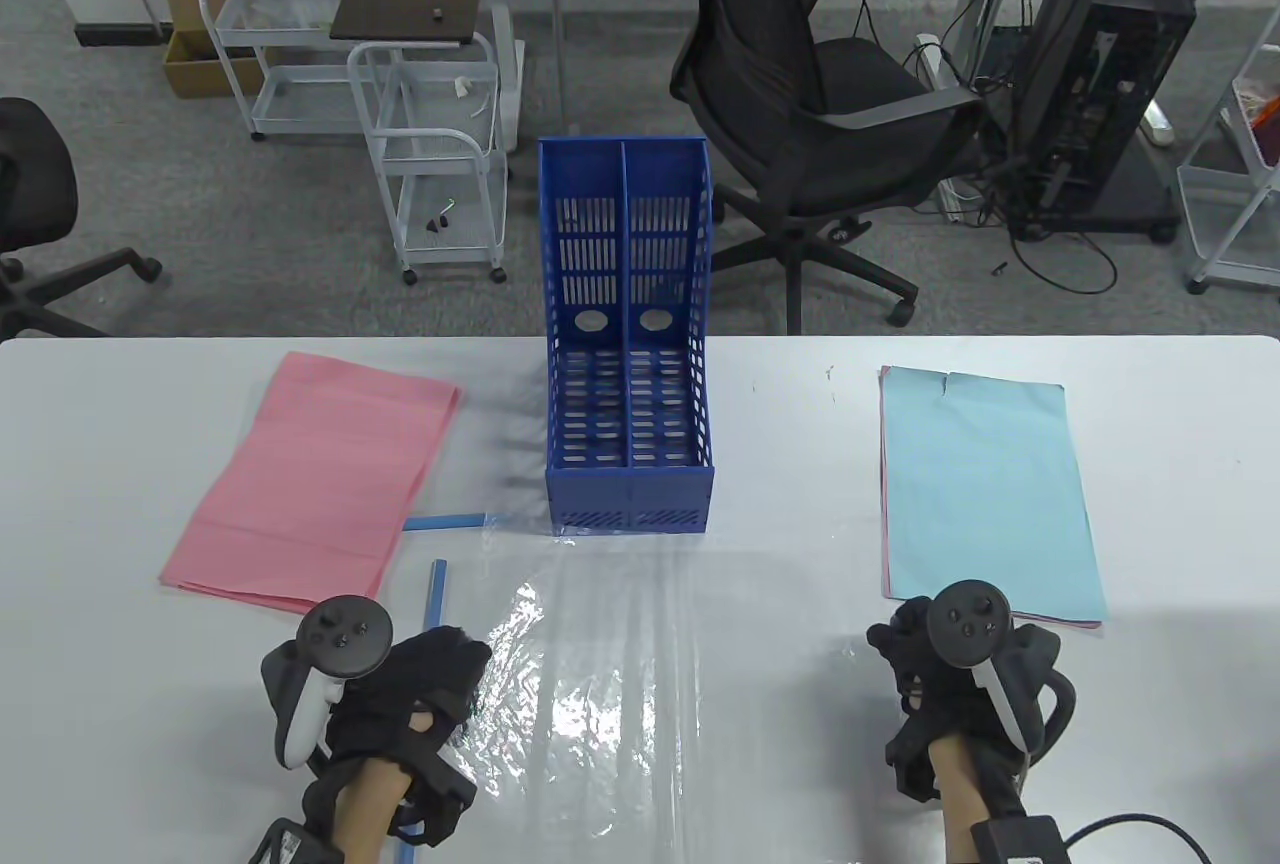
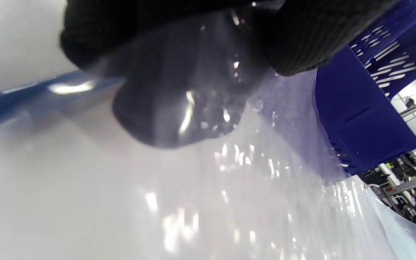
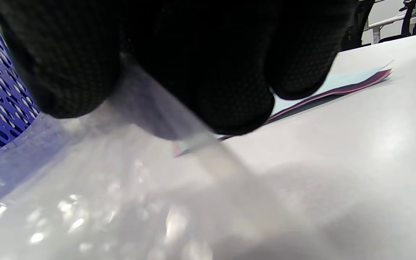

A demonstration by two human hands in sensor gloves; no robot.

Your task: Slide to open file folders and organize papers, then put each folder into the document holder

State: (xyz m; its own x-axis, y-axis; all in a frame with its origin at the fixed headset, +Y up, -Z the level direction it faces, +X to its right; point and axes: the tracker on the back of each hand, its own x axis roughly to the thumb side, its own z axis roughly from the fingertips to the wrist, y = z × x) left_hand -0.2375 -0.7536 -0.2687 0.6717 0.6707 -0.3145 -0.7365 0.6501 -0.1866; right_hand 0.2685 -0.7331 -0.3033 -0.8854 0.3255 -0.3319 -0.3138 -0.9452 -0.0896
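Note:
A clear plastic folder [image 1: 600, 684] lies flat on the white table [image 1: 120, 704] between my hands. My left hand [image 1: 440, 674] pinches its left edge; in the left wrist view the thumb [image 2: 164, 119] shows through the plastic [image 2: 229, 198]. My right hand [image 1: 900, 649] pinches the right edge, and in the right wrist view the fingers [image 3: 222, 72] close on the sheet [image 3: 85, 187]. Two blue slide bars [image 1: 445, 521] [image 1: 436, 592] lie loose to the left. The blue two-slot document holder [image 1: 627, 424] stands empty behind the folder.
A pink paper stack [image 1: 315, 484] lies on the left of the table and a light blue stack [image 1: 985, 494] on the right, with pink sheets under it. Beyond the far edge are an office chair [image 1: 800, 104] and white wire carts [image 1: 440, 154].

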